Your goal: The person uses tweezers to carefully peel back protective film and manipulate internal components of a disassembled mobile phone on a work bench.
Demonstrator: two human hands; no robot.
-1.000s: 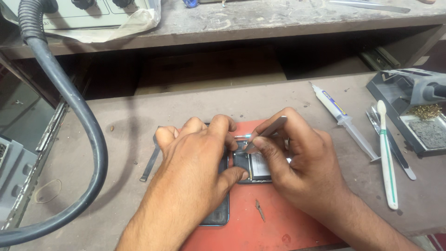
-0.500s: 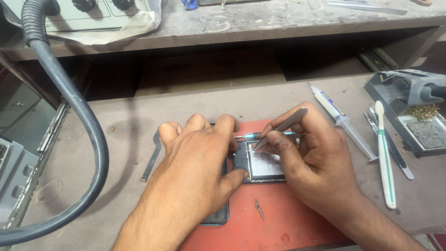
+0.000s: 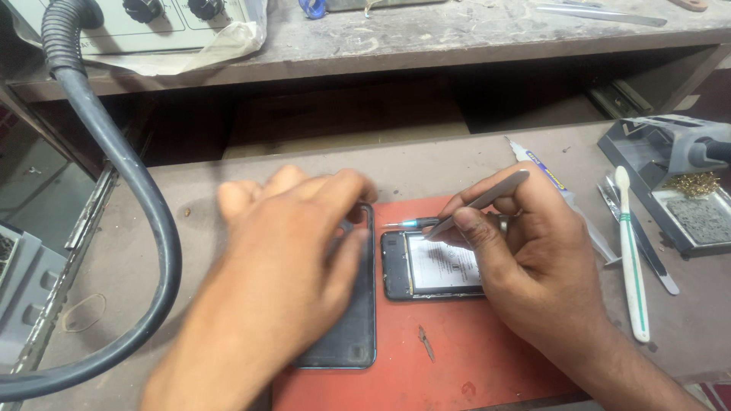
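Left hand (image 3: 282,266) has slid off the phone (image 3: 430,266) onto the back cover (image 3: 354,320), fingers loose; right hand (image 3: 525,259) pinches tweezers (image 3: 480,204) over it

Right hand (image 3: 533,266) pinches tweezers (image 3: 480,204) over the open phone (image 3: 434,266); left hand (image 3: 289,259), blurred, covers the back cover (image 3: 358,335) beside it.

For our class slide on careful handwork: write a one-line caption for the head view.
Right hand holds tweezers over an opened phone on a red mat; left hand covers the back cover.
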